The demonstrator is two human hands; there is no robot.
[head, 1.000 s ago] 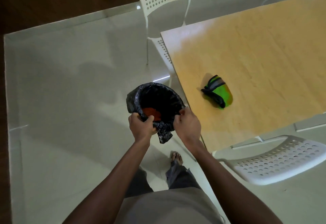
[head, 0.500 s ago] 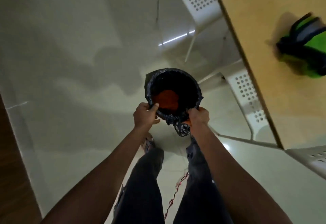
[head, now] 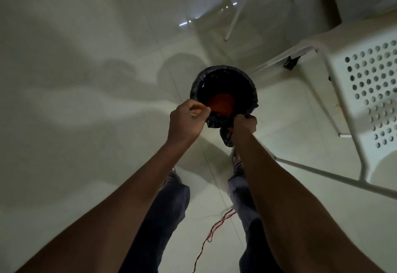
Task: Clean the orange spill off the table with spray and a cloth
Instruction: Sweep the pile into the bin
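Observation:
A small round bin (head: 250, 85) lined with a black bag hangs low over the pale floor. Orange matter (head: 221, 102) lies at its bottom. My left hand (head: 185, 122) pinches the near left part of the rim with curled fingers. My right hand (head: 246, 125) grips the near right part, where a knot of bag hangs down. The table, the spray and the cloth are out of view.
A white perforated chair (head: 365, 92) stands close on the right, its thin legs (head: 322, 171) running along the floor beside my right arm. Another chair leg (head: 234, 17) shows farther off. A thin red cord (head: 214, 227) lies between my feet.
The view has tipped down from the table to the floor, and the table and green cloth have left it. Both hands have lowered the bin toward the floor beside the chair.

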